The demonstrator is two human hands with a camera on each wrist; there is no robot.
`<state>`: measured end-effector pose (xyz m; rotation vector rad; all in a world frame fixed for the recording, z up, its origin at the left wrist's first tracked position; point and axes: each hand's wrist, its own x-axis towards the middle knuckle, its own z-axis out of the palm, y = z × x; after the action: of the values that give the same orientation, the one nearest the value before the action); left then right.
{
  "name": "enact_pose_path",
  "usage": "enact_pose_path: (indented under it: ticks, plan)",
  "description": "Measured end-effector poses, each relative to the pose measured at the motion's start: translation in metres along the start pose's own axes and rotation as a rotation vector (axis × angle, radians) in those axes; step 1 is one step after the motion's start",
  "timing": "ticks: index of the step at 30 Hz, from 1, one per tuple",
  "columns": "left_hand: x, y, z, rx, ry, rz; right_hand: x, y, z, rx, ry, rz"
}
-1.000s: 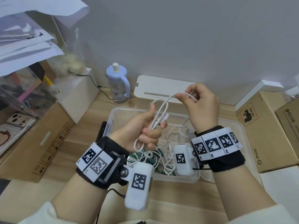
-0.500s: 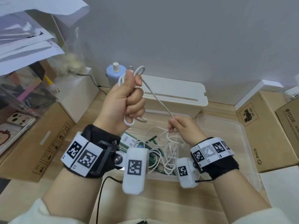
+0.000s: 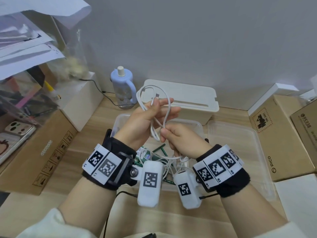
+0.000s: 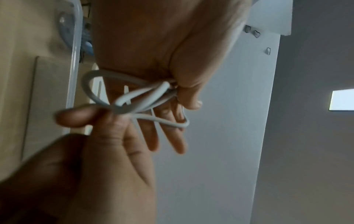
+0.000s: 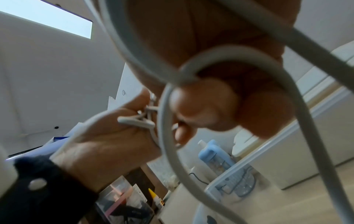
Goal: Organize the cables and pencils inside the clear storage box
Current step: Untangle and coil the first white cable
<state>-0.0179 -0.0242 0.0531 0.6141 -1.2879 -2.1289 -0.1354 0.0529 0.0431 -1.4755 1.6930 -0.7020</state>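
A white cable [image 3: 153, 129] hangs in loops between both hands above the clear storage box [image 3: 199, 127]. My left hand [image 3: 151, 115] pins the upper loops with its thumb, and its fingers point right, nearly straight. Just below it, my right hand [image 3: 173, 136] pinches the lower strands of the same cable. The left wrist view shows the thumb of the left hand [image 4: 178, 115] pressing the cable [image 4: 139, 94], with the right hand [image 4: 107, 136] pinching below. In the box lie green pencils [image 3: 160, 148] and more tangled white cables [image 3: 171, 159], partly hidden by my wrists.
The box's clear lid [image 3: 240, 152] lies to the right. A white closed bin [image 3: 181, 98] and a blue bottle [image 3: 122, 86] stand behind the box. Cardboard boxes flank the desk at left [image 3: 42, 148] and right [image 3: 277, 138]. Phones [image 3: 15, 133] lie far left.
My left hand has come down from beside the bottle and straightened its fingers. My right hand has risen out of the box to meet it, shortening the stretched cable into loops.
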Motion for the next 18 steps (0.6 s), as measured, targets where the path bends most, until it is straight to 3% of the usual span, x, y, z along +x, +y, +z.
enact_pose_path:
  ticks: [3,8,11,15,18]
  plan:
    - [-0.001,0.007,0.003,-0.062,-0.053,0.027,0.000,0.000,0.002,0.013,-0.045,0.027]
    - [0.005,0.027,-0.009,-0.319,0.076,0.236,-0.005,0.011,-0.003,-0.112,-0.146,0.008]
    - [0.006,0.041,-0.023,-0.446,0.149,0.316,-0.007,0.029,-0.006,-0.253,-0.157,0.124]
    - [0.005,0.045,-0.033,-0.571,0.148,0.315,-0.008,0.046,-0.008,-0.441,-0.129,0.266]
    - [0.007,0.036,-0.031,-0.622,0.140,0.266,-0.004,0.039,-0.003,-0.250,-0.063,0.134]
